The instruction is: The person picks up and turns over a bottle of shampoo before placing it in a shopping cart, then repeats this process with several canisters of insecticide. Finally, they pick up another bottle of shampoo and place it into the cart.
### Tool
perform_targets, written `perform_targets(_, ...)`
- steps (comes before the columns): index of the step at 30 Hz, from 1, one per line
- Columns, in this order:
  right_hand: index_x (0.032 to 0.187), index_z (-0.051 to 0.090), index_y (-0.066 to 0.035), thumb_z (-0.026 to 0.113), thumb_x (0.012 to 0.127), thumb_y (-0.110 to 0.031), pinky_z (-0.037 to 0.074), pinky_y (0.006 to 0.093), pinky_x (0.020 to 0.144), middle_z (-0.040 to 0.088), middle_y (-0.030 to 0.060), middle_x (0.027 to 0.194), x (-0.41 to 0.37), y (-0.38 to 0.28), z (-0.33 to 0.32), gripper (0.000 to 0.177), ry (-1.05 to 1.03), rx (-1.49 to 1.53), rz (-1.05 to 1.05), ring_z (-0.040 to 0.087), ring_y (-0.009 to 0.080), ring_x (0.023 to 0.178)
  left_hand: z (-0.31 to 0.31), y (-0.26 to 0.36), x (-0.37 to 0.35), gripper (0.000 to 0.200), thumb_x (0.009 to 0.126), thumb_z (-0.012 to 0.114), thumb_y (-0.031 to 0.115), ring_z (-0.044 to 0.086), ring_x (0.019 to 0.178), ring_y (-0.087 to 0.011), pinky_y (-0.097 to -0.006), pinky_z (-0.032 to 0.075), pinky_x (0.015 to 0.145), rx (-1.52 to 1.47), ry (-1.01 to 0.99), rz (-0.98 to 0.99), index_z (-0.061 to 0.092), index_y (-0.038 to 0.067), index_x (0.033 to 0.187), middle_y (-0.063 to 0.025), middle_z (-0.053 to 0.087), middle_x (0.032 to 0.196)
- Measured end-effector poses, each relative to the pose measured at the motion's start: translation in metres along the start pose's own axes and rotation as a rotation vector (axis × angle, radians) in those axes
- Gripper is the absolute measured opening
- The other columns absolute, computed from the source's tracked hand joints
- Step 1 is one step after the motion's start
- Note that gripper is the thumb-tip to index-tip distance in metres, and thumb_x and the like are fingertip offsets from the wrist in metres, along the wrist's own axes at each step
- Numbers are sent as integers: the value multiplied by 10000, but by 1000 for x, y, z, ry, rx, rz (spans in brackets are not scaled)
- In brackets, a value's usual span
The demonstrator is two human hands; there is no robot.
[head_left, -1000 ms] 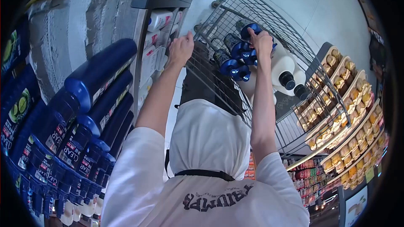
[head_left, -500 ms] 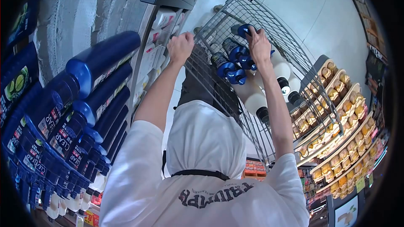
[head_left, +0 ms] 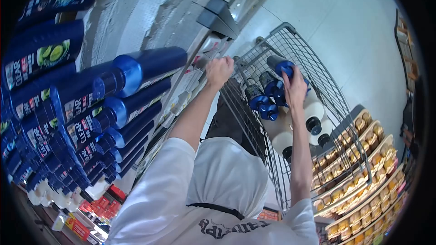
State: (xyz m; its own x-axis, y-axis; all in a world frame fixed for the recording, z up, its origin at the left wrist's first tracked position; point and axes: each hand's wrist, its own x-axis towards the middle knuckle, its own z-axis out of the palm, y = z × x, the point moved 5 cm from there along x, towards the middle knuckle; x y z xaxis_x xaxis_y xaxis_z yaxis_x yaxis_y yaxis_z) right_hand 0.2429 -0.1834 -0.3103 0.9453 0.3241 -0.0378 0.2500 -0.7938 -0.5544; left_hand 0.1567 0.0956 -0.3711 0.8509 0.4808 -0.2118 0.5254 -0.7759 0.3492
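Observation:
My right hand (head_left: 296,87) reaches into a grey wire shopping cart (head_left: 324,66), its fingers closed around the blue upper end of a dark blue bottle (head_left: 278,62). Below it in the cart lie more blue pump bottles (head_left: 256,96), their pump heads (head_left: 269,111) towards me. White bottles with black caps (head_left: 313,111) lie nearer and to the right. My left hand (head_left: 220,71) is closed in a fist right beside the cart's left corner. Whatever its fingers hold, if anything, is hidden.
On the left, a shelf holds rows of blue CLEAR shampoo bottles (head_left: 106,81), with a dark grey bracket (head_left: 219,17) jutting out by the aisle. At the right, egg cartons (head_left: 363,159) are stacked in tiers beyond the cart. Pale floor tiles (head_left: 354,31) stretch ahead.
The view has shifted, so cart, shelf and hands appear lower and the cart further right. The bottle in my right hand now shows more of its body. My left hand stays by the cart corner.

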Motion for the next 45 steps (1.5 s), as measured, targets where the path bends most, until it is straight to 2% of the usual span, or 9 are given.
perform_targets(2, 1235, 598, -35, 715, 920, -154, 546, 414, 718, 681, 216, 1058, -11, -36, -46, 356, 30, 163, 61, 670, 382, 780, -1, -1, 4, 439, 941, 524, 327, 687, 678, -459, -556, 558, 703, 1, -1, 3, 739, 22, 709, -267, 678, 705)
perform_targets(4, 1193, 623, -8, 773, 894, -161, 515, 300, 655, 693, 149, 915, -15, -81, -100, 368, 5, 361, 292, 650, 173, 713, -7, 4, 3, 435, 934, 534, 305, 685, 656, -446, -547, 560, 686, -4, 24, 7, 711, 17, 659, -263, 673, 688)
perform_targets(6, 1143, 649, 0, 806, 877, -136, 483, 247, 617, 681, 108, 885, -15, -118, -149, 337, 219, 476, 147, 605, 121, 680, -13, 7, 2, 429, 932, 540, 296, 680, 637, -439, -541, 557, 672, 37, 169, 18, 711, 17, 654, -260, 672, 679)
perform_targets(12, 1203, 540, 22, 691, 941, -184, 481, 255, 371, 628, 195, 982, 10, -226, -227, 367, 503, 799, -401, 584, 199, 505, -16, 7, 3, 463, 966, 519, 299, 682, 633, -415, -531, 544, 671, -29, 138, 34, 724, 24, 655, -238, 681, 679)
perform_targets(22, 1151, 636, -26, 782, 871, -166, 441, 273, 517, 620, 45, 740, 89, -398, -186, 346, 158, 756, -612, 525, 117, 548, -2, -3, 1, 435, 942, 544, 304, 678, 571, -384, -487, 551, 601, -184, 285, 63, 716, 33, 648, -206, 678, 639)
perform_targets(25, 1129, 573, 44, 697, 878, -136, 513, 387, 720, 641, 155, 832, 105, -440, -161, 333, 116, 776, -967, 624, 296, 736, -4, 0, 4, 413, 941, 542, 297, 691, 609, -379, -495, 555, 644, -68, 148, 17, 725, 40, 677, -209, 693, 679)
perform_targets(30, 1143, 559, 82, 690, 910, -177, 542, 411, 658, 653, 182, 804, 94, -478, -159, 372, 230, 302, -1380, 664, 350, 716, -1, -1, 9, 383, 940, 535, 297, 706, 668, -378, -497, 555, 701, -125, 31, -10, 741, 48, 734, -206, 711, 725)
perform_targets(39, 1074, 646, 20, 748, 880, -237, 573, 316, 635, 695, 96, 786, 93, -505, -131, 337, 180, 97, -1377, 726, 256, 737, -10, -5, 7, 392, 939, 531, 290, 700, 655, -394, -503, 558, 684, -159, 123, 62, 736, 45, 712, -219, 700, 708)
perform_targets(45, 1001, 687, 4, 770, 857, -265, 613, 316, 683, 738, 102, 797, 94, -508, -129, 317, 79, 286, -1096, 758, 255, 780, -13, -7, -5, 399, 938, 528, 285, 695, 646, -404, -507, 559, 672, -123, 155, 58, 732, 43, 697, -227, 692, 697)
